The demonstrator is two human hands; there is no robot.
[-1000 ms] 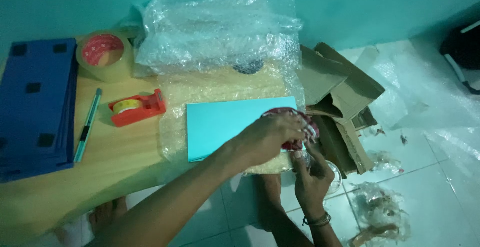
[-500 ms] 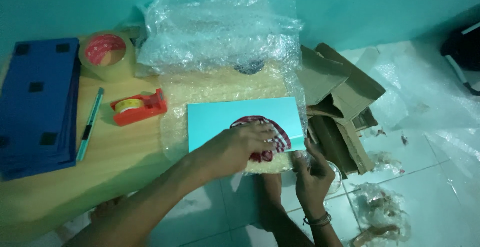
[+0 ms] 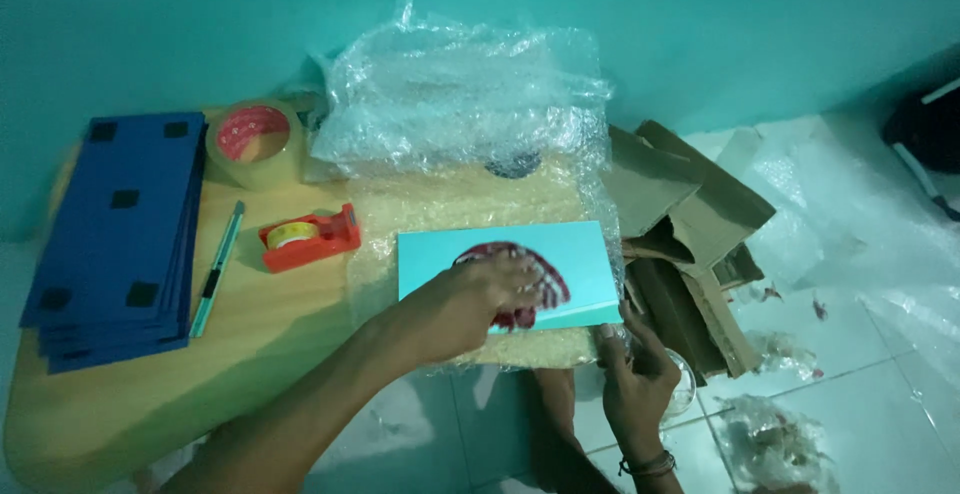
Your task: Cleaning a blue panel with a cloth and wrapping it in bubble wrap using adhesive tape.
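On the bubble wrap sheet (image 3: 470,204) over the wooden table (image 3: 250,354), the left hand (image 3: 470,299) presses flat a dark red round piece (image 3: 530,274) on the light blue box (image 3: 520,259), while the right hand (image 3: 632,374) pinches, it seems, the box corner to steady it.

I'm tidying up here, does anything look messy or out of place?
Yes. Torn cardboard pieces lie heaped off the table's right end, and crumpled plastic scraps litter the tiled floor. On the table, the bubble wrap is bunched untidily behind the light-blue flat box.
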